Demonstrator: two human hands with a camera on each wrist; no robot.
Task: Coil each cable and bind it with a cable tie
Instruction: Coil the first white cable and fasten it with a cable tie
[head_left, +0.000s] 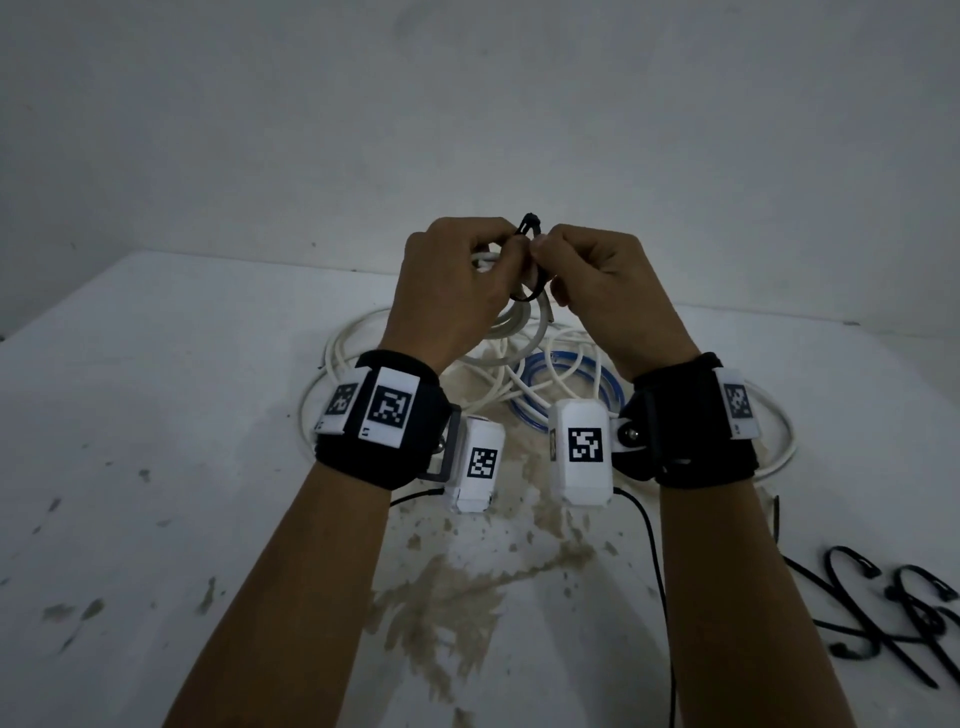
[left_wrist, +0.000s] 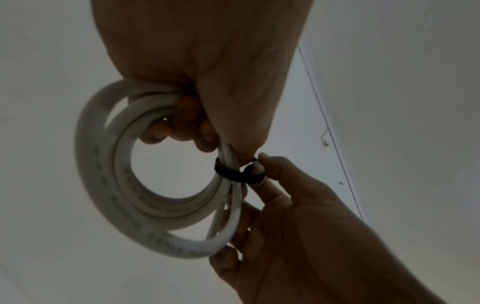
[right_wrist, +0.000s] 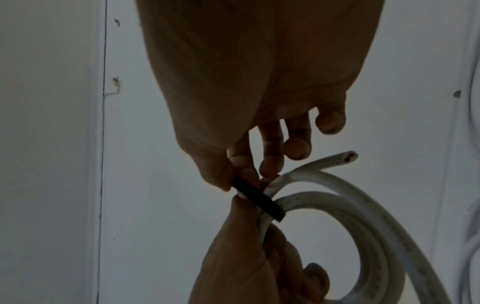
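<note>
The surface (head_left: 156, 415) is a wide white top, scuffed, with a brownish stain spread across its middle, and it runs back to a pale wall. On it, under the raised wrists, lies a loose tangle of white cables (head_left: 353, 353), and among them a coil with a blue edge (head_left: 524, 400). Off at the near right edge of the surface sits a small heap of spare black ties (head_left: 883, 608), well apart from the cables. Both forearms reach forward, each with a black wristband carrying white tagged blocks. Held up above the tangle, clear of the surface, is the coiled white cable (left_wrist: 103, 185), a few flat turns stacked into a ring, with one cut end poking free in the right wrist view. The left hand (head_left: 447, 291) grips that coil at its top, fingers curled through the ring and round the bundled turns. The right hand (head_left: 597, 291) is closed in a pinch, thumb and forefinger squeezing the black cable tie (left_wrist: 233, 172) just beside the coil, the other fingers hanging loosely bent. The tie wraps across the gathered turns right below the left hand's fingers, and its free end sticks up as a small dark tip between the two hands in the head view.
</note>
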